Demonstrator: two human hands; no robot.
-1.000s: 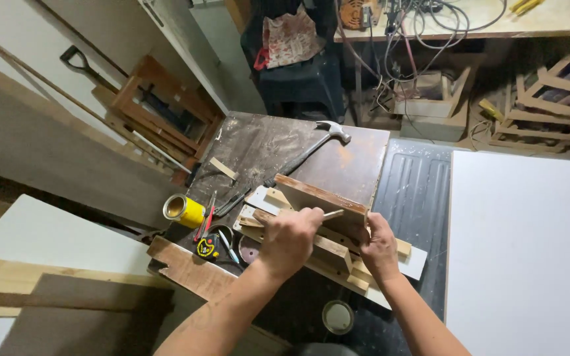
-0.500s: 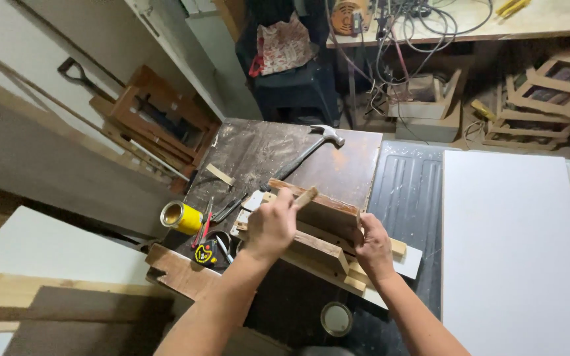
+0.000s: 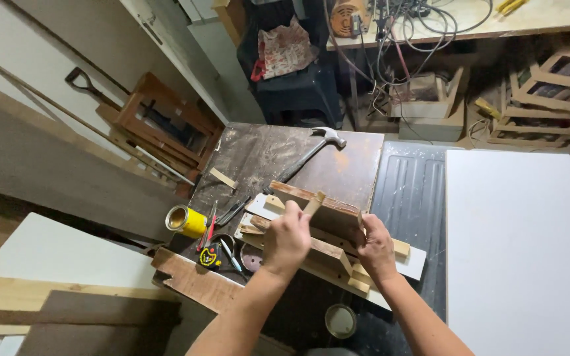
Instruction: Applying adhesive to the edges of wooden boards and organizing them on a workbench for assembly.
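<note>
My left hand (image 3: 286,238) is closed around a small pale wooden strip (image 3: 313,204), whose end sticks up above my fingers. The strip is held over the upper edge of a brown wooden board (image 3: 324,211) that stands tilted on a stack of wood pieces (image 3: 338,260). My right hand (image 3: 375,247) grips the right end of that board and steadies it. The stack rests on a dark, stained worktable (image 3: 258,155).
A claw hammer (image 3: 311,153) lies on the table behind the board. A yellow can (image 3: 186,221), a tape measure (image 3: 211,256), pens and a small wood strip (image 3: 223,178) lie to the left. A white panel (image 3: 516,250) lies to the right, a round lid (image 3: 341,321) below.
My left hand has lifted from the board's top edge and now holds the small strip higher, over the board. My right hand has stayed on the board's right end.
</note>
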